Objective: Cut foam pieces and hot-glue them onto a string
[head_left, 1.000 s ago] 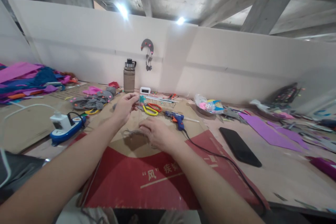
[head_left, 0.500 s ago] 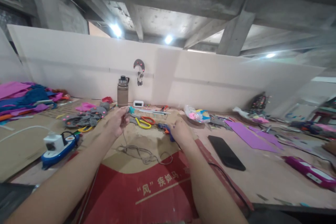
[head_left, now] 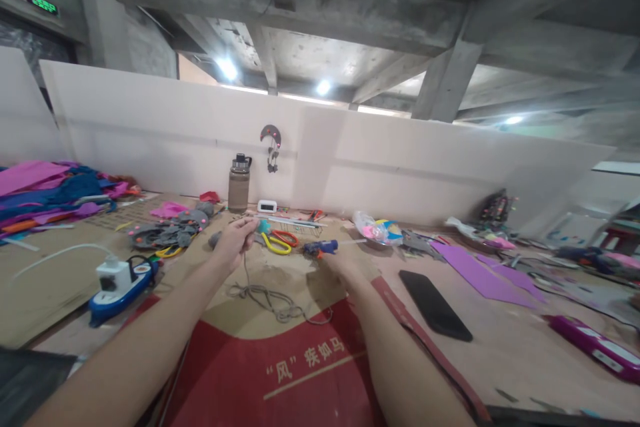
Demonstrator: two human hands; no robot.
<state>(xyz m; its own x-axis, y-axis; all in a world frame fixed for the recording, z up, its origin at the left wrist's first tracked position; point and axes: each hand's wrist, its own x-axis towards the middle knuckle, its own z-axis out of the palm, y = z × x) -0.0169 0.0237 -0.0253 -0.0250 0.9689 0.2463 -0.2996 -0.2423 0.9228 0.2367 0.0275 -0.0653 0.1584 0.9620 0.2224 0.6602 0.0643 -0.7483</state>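
Left hand (head_left: 239, 240): fingertips pinched together on a small teal piece (head_left: 263, 227), held over the far part of the cardboard (head_left: 240, 373). Thin grey cord (head_left: 280, 310) runs down from beneath this hand and lies in loose loops across the cardboard's brown area; one loop reaches the red part, near the printed characters.

Right hand (head_left: 341, 262): clasped around the handle of a blue glue gun (head_left: 323, 247), toward the cardboard's far right corner. Nozzle points left, toward the other hand; pale glue stick (head_left: 356, 241) sticks out behind. Handle mostly hidden by the fingers.

Between the hands, on the cardboard: scissors with yellow handles (head_left: 277, 244), an orange-red handle (head_left: 287, 237) just behind.

At the table's (head_left: 530, 353) far edge, against the white partition (head_left: 365, 167): bottle (head_left: 239, 188), upright, with a small white clock-like device (head_left: 267, 206) beside it. Grey crescent ornament (head_left: 271, 132) hangs on the partition above.

Toward the table's left edge: grey scraps with pink dots (head_left: 170, 232), blue power strip (head_left: 123, 293) with a white adapter (head_left: 113, 276) plugged in, heap of coloured cloth (head_left: 50, 193).

Right of the cardboard: black phone (head_left: 435, 305) lying flat, purple sheet (head_left: 480, 277) beyond it, magenta device (head_left: 595, 345) nearer the table's right edge.
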